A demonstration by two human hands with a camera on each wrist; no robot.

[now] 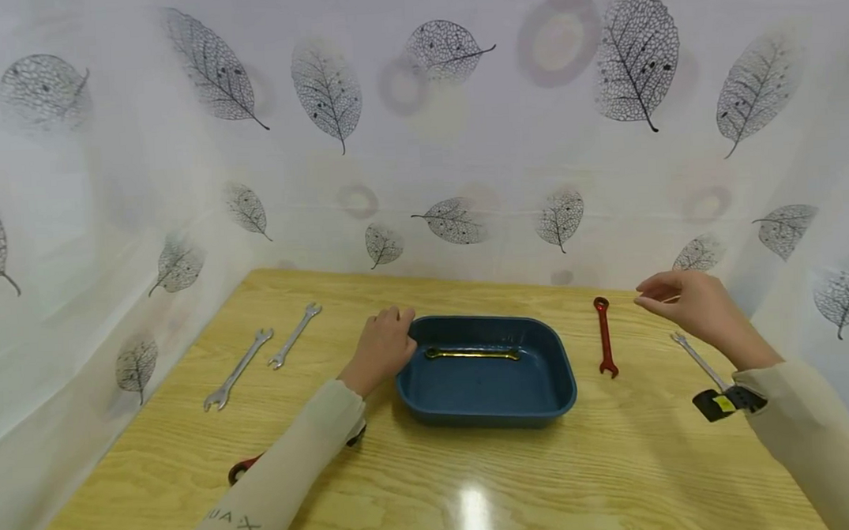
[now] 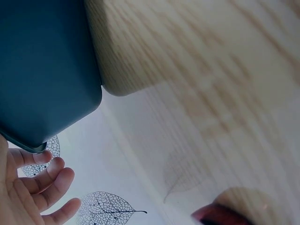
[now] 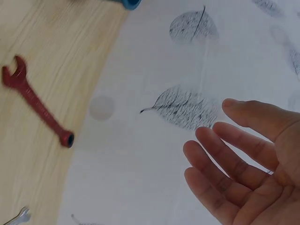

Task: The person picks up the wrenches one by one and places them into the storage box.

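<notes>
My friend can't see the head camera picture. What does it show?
A person's left hand touches a blue tray holding a gold wrench. The right hand hovers open near a red wrench on the wooden table.

The left hand (image 1: 381, 347) is extended forward from seven o'clock, its loosely bent fingers (image 2: 44, 176) held together. The right hand (image 1: 685, 301) is raised at three o'clock, empty, its relaxed fingers (image 3: 220, 161) pointed toward nine o'clock.

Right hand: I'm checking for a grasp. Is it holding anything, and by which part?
Nothing is held. The right hand hovers open above the table, beside the red wrench, fingers relaxed and apart.
</notes>
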